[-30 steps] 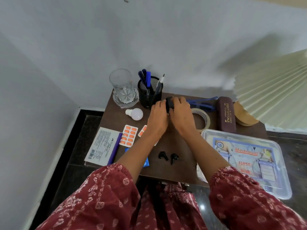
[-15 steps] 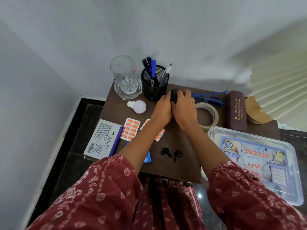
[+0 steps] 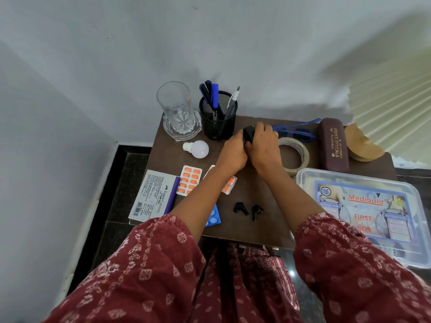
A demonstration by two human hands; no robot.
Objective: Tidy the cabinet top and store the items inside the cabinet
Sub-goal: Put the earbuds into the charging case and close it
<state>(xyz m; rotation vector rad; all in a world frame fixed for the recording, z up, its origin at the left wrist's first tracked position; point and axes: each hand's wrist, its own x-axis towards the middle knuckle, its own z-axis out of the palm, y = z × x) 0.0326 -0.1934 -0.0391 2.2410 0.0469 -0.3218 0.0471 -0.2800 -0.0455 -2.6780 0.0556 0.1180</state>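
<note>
On the brown cabinet top (image 3: pixel 251 220) my left hand (image 3: pixel 233 151) and my right hand (image 3: pixel 263 145) meet around a small black case (image 3: pixel 247 134), both gripping it beside the black mesh pen holder (image 3: pixel 218 120). Most of the case is hidden by my fingers. Two black earbuds (image 3: pixel 247 209) lie loose near the front edge. Orange pill strips (image 3: pixel 189 180) lie left of my left forearm, one partly under it. A blue blister pack (image 3: pixel 213 217) peeks out below my left arm.
A drinking glass (image 3: pixel 177 110) and a white bulb (image 3: pixel 197 148) sit at the back left. A stamp pad box (image 3: pixel 154 194) overhangs the left edge. A tape roll (image 3: pixel 295 152), blue glasses (image 3: pixel 296 131), a maroon spectacle case (image 3: pixel 333 144) and a clear first aid box (image 3: pixel 363 213) stand to the right.
The two hands stay closed around the black case with only small finger shifts. The camera has tilted, so the whole scene sits a little differently in the view.
</note>
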